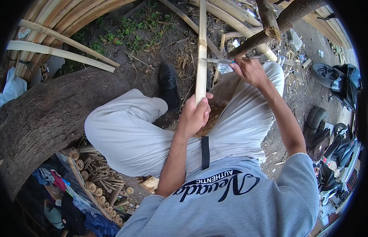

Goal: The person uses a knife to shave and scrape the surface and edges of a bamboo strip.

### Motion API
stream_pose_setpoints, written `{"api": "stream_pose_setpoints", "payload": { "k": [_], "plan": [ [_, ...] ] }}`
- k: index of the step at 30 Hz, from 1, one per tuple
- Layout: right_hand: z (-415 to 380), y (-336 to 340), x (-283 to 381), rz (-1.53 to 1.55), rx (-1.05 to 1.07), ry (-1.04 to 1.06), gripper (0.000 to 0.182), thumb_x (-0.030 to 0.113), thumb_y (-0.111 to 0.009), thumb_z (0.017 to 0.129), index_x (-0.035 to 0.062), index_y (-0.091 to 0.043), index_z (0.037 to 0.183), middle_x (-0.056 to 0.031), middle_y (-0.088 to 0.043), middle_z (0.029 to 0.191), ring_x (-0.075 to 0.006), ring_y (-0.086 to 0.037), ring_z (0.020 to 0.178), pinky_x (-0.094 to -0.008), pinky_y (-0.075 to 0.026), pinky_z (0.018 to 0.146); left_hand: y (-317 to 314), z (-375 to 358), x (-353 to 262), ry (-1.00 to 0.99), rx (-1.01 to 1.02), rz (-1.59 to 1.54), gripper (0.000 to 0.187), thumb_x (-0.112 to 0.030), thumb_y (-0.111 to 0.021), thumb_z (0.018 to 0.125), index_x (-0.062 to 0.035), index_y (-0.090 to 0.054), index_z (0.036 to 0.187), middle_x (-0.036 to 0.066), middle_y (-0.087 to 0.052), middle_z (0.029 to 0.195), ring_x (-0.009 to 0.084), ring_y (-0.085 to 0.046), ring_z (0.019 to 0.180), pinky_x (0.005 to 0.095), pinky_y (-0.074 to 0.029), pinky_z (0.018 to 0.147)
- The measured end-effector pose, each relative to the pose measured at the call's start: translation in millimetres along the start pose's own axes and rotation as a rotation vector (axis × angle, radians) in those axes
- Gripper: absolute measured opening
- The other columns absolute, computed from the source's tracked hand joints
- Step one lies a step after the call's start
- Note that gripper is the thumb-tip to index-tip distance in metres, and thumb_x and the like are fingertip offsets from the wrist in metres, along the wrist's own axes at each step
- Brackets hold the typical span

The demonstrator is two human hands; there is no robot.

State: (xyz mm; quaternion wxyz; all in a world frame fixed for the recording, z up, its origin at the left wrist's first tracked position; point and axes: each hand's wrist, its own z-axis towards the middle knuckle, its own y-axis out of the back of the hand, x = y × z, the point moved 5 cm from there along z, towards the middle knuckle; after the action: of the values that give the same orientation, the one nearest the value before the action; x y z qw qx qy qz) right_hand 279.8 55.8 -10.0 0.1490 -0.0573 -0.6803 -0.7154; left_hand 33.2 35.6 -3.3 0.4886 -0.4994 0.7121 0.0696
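Strip in your left hand, knife at its right edge.

The trunk (57,106) curves along your left side, close to your bent left leg (124,130). Your right leg (253,106) angles out the other way. The slats (85,15) fill the upper left, and the branch (292,19) reaches in from the upper right, ending near your right hand (249,72); that is the tight side. Between the slats and the strip (201,43) you have more open room, over soil and low weeds (130,33). The strip runs up from between your legs, its near end wrapped by your left hand (195,116), fingers closed around it. Your right hand is closed on the handle of the knife (217,61), blade pointing left across to the strip; whether it bites in, you cannot tell.

The strip's far end is cut off by the top of the view, and its near end is hidden in your grip. Your fist covers most of the knife's handle. Your left shoe (169,85) shows; the other is mostly behind the strip. At far right, the wheels (326,75) and dark items crowd together, hard to make out.
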Motion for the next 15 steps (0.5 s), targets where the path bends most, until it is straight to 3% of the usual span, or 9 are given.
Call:
{"api": "stream_pose_setpoints", "payload": {
  "k": [5, 8, 13, 15],
  "plan": [
    [2, 1, 87, 0.166, 0.040, 0.193, 0.049, 0.049, -0.052, 0.100, 0.0074, -0.062, 0.075, -0.0127, -0.058, 0.053, -0.0359, -0.061, 0.051, -0.0442, -0.049, 0.049, -2, 3, 7, -0.014, -0.003, 0.075, 0.030, -0.021, -0.043, 0.106, 0.0034, -0.053, 0.119, -0.001, -0.045, 0.067, 0.0045, -0.039, 0.044, 0.0222, -0.032, 0.039],
    [8, -9, 97, 0.108, 0.074, 0.201, 0.052, 0.051, -0.051, 0.100, 0.0084, -0.063, 0.073, -0.0128, -0.058, 0.053, -0.0348, -0.060, 0.050, -0.0442, -0.049, 0.048, -2, 3, 7, 0.001, -0.002, 0.080, 0.030, -0.023, -0.043, 0.106, 0.0034, -0.052, 0.118, -0.001, -0.043, 0.067, 0.0050, -0.037, 0.043, 0.0226, -0.030, 0.039],
    [35, -17, 30, -0.003, 0.036, 0.185, 0.055, 0.054, -0.048, 0.100, 0.0075, -0.065, 0.077, -0.0164, -0.057, 0.054, -0.0379, -0.060, 0.052, -0.0463, -0.049, 0.050, -2, -1, 12, -0.014, 0.005, 0.042, 0.029, -0.024, -0.044, 0.105, 0.0026, -0.053, 0.111, -0.001, -0.047, 0.067, 0.0045, -0.043, 0.050, 0.0221, -0.036, 0.043],
    [44, -28, -15, -0.021, 0.038, 0.073, 0.056, 0.055, -0.048, 0.100, 0.0055, -0.066, 0.080, -0.0181, -0.058, 0.057, -0.0395, -0.061, 0.056, -0.0479, -0.050, 0.054, -5, -1, 13, -0.019, -0.008, 0.068, 0.028, -0.023, -0.044, 0.105, 0.0032, -0.052, 0.113, -0.001, -0.045, 0.068, 0.0045, -0.040, 0.047, 0.0221, -0.033, 0.041]
  ]
}}
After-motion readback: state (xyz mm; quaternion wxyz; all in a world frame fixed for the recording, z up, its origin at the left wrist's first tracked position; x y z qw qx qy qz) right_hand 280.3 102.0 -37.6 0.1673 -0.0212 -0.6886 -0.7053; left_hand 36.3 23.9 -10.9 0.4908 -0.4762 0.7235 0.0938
